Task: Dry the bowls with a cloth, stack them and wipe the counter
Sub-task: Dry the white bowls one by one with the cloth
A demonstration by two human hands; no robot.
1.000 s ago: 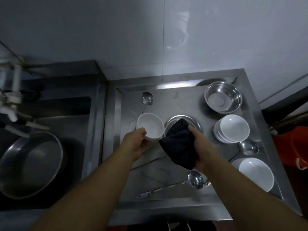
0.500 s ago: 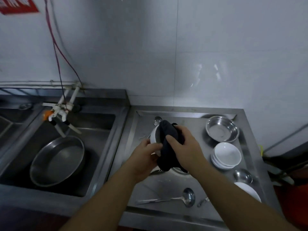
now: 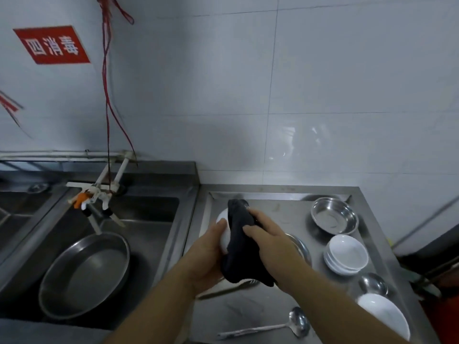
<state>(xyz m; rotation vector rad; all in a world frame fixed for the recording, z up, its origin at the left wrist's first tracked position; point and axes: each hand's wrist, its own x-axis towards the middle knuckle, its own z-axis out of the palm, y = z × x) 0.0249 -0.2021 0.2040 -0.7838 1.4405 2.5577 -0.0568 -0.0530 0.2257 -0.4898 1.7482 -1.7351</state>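
Note:
My left hand [image 3: 207,256] grips a white bowl [image 3: 222,220], held tilted above the steel counter [image 3: 278,211]. My right hand [image 3: 270,244] presses a dark cloth [image 3: 239,244] over the bowl, so most of the bowl is hidden. A stack of small white bowls [image 3: 346,254] sits at the right of the counter. A larger white bowl [image 3: 383,315] lies near the front right corner. An empty steel bowl [image 3: 334,216] stands at the back right, and another steel bowl [image 3: 299,247] shows partly behind my right wrist.
Two ladles lie on the counter, one at the front [image 3: 296,322] and one by the right edge [image 3: 373,284]. Tongs [image 3: 228,289] poke out under my hands. The sink [image 3: 139,219] on the left holds a big steel basin [image 3: 84,274] under a tap [image 3: 96,197].
I lifted the white bowl off the counter and brought the cloth over it; both hands now hold it together. The view has tilted up toward the wall.

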